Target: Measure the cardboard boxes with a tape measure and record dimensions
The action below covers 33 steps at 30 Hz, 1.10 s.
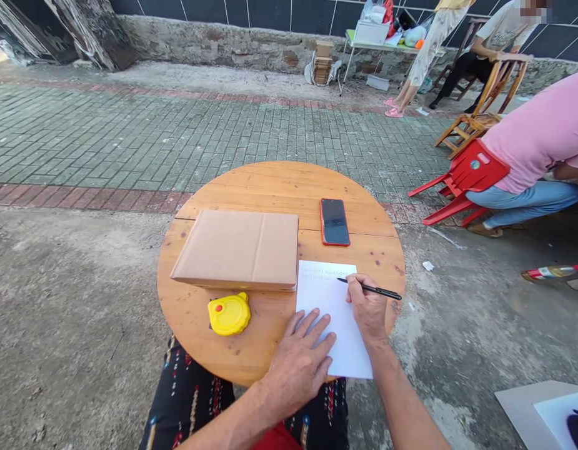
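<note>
My right hand (367, 307) grips a black pen (370, 289), its tip resting near the top of a white sheet of paper (328, 297) with faint lines of writing. My left hand (300, 359) lies flat with fingers spread on the lower left part of the sheet, holding it against the round wooden table (270, 187). A flat brown cardboard box (239, 249) lies to the left of the paper. In front of the box sits a yellow tape measure (229, 314). A red-cased phone (334, 221) lies face up beyond the paper.
A person in a pink shirt (537, 134) sits on a red plastic chair (462, 181) at the right. Further back are a wooden chair (485, 100), two more people and a small table with clutter (377, 31). A bottle (553, 272) lies on the ground.
</note>
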{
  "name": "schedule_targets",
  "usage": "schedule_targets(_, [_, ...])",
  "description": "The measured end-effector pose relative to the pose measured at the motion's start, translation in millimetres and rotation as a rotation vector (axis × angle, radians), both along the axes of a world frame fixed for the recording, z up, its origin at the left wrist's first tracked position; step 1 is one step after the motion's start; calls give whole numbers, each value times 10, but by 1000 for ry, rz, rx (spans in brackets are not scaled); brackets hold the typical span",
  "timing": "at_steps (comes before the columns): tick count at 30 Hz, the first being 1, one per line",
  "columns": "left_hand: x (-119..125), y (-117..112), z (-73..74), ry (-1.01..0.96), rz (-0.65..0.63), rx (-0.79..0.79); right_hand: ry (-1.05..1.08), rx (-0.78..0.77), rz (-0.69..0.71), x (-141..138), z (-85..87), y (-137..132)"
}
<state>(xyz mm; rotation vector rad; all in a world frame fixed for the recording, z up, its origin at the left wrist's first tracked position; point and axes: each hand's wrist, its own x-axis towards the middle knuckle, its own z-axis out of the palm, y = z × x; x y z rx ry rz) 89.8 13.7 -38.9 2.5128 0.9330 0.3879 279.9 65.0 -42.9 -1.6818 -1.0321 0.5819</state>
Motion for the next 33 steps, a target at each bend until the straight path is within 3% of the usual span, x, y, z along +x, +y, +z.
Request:
schedule_targets(8, [11,9,2,-5,2,-6,-69,-13,33,19,-103,-10])
schedule_targets(33, [7,18,0,-9,0,-7,-172,-26,36,3,-87,-22])
